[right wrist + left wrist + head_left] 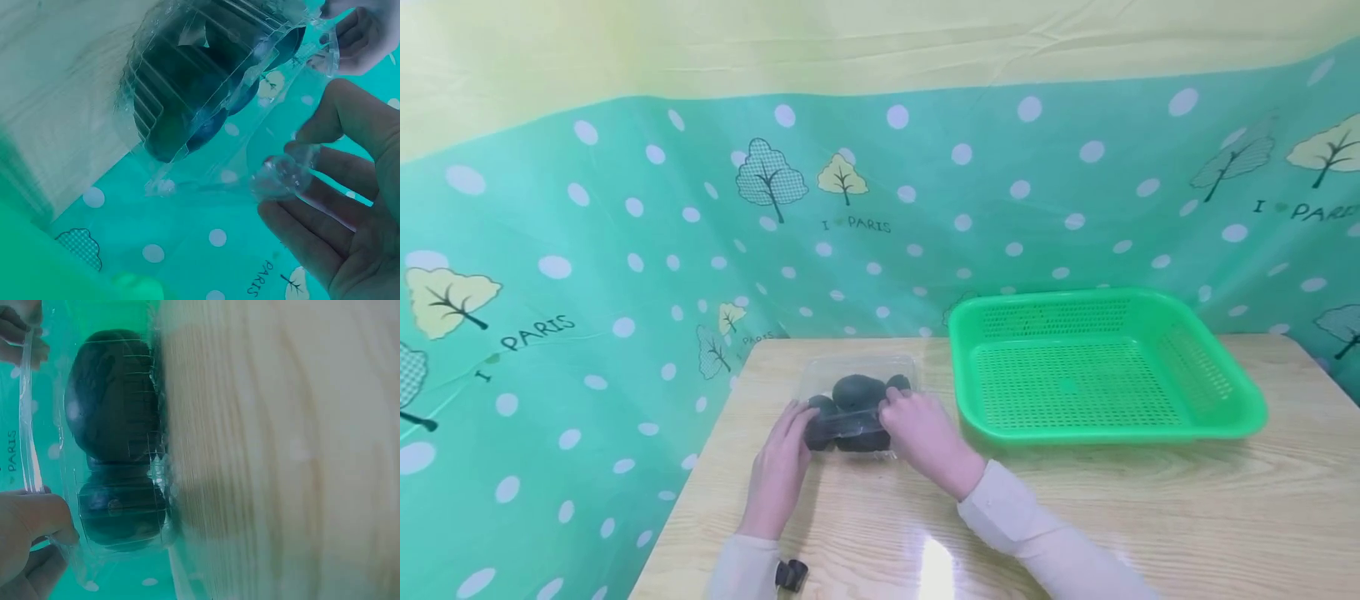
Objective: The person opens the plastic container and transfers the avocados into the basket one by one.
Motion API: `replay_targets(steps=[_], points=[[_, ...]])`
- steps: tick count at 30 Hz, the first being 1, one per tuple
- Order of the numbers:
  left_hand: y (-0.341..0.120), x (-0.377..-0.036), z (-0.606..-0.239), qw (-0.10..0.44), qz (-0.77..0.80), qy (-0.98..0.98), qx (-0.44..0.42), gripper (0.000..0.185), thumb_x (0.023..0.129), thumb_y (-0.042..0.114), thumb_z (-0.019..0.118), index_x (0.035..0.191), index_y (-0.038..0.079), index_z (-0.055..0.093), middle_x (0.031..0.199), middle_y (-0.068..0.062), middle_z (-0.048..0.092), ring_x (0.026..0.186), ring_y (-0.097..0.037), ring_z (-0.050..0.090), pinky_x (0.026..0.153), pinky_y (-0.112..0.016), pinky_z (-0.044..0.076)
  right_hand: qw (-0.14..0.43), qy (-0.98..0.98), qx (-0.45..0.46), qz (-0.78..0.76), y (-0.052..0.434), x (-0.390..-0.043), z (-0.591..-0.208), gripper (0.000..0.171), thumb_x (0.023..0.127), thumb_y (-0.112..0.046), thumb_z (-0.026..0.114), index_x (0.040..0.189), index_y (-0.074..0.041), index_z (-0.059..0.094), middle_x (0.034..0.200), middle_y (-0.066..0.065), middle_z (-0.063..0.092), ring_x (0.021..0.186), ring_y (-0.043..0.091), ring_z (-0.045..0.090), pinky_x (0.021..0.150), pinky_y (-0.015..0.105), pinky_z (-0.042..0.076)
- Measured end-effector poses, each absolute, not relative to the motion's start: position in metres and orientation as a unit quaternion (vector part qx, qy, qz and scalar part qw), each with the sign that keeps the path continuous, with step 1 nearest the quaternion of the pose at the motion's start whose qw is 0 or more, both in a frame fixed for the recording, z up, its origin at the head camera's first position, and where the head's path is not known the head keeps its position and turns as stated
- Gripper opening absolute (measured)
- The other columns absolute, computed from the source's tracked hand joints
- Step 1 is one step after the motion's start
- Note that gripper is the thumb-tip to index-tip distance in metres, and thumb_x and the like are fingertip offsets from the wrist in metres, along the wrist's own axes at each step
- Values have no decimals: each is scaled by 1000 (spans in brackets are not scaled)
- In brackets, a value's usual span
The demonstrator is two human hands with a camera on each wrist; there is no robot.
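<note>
While both hands pinch the near lid edge of the clear clamshell box (859, 408) of dark avocados (857, 390), left of the green basket (1225, 392), left hand (781, 475) and right hand (925, 433) fingers clamped on its plastic flap, I judge opening underway; next, peeling the lid back.

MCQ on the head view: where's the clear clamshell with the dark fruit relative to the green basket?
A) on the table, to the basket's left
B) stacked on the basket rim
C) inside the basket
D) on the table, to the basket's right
A: the clear clamshell sits on the wooden table between the left hand and right hand, apart from the green basket, which lies to its right and holds nothing visible.
</note>
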State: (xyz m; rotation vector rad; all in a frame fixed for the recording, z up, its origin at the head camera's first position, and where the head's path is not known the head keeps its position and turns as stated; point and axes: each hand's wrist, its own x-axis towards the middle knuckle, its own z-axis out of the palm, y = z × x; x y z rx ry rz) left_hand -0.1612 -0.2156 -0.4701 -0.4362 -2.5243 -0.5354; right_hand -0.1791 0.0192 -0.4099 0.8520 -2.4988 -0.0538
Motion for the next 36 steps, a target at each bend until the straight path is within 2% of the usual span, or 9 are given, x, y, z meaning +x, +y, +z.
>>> replay_targets(steps=[6,12,16,23,30,33,36], points=[[-215,-161,-470,269,-202,-928,-163,63,73,-20,71,129,5,60,138,-17,57,133,-36,50,99,-45,50,249,-912,324,-12,23,-177,-411,12,71,-6,79,80,-11,73,74,0,62,54,8,50,44,18,40],[-216,-158,-470,270,-215,-923,-167,60,73,-20,71,127,4,61,137,-17,58,132,-36,51,100,-45,50,274,-907,319,2,25,-172,-416,16,67,-9,82,80,-10,72,74,0,61,55,9,51,43,19,41],[-218,-160,-464,275,-226,-921,-159,59,74,-18,71,128,5,62,138,-17,57,132,-35,50,101,-44,49,280,-905,319,22,26,-172,-414,23,65,-10,83,85,-9,73,78,1,63,58,9,54,44,18,43],[-220,-164,-451,286,-231,-917,-153,51,79,-15,69,126,5,63,136,-17,59,131,-33,52,103,-44,48,280,-904,319,59,30,-172,-411,30,70,-11,82,98,-8,74,89,3,70,66,10,61,48,16,47],[-218,-164,-444,314,-248,-908,-125,44,82,-13,68,123,3,63,132,-17,62,127,-36,55,105,-48,47,283,-899,321,89,33,-172,-406,29,72,-8,80,101,-6,74,94,5,71,70,12,64,48,17,48],[-217,-164,-441,314,-258,-907,-114,43,83,-12,67,124,3,63,132,-18,62,125,-36,56,105,-49,47,282,-898,322,102,33,-172,-403,28,74,-7,80,101,-5,73,96,6,71,73,14,66,52,18,52],[-216,-163,-438,307,-267,-907,-104,44,85,-11,65,126,4,62,132,-16,62,124,-35,57,104,-47,48,282,-895,323,120,34,-171,-401,27,76,-8,80,102,-5,73,98,7,71,79,16,68,61,21,57]])
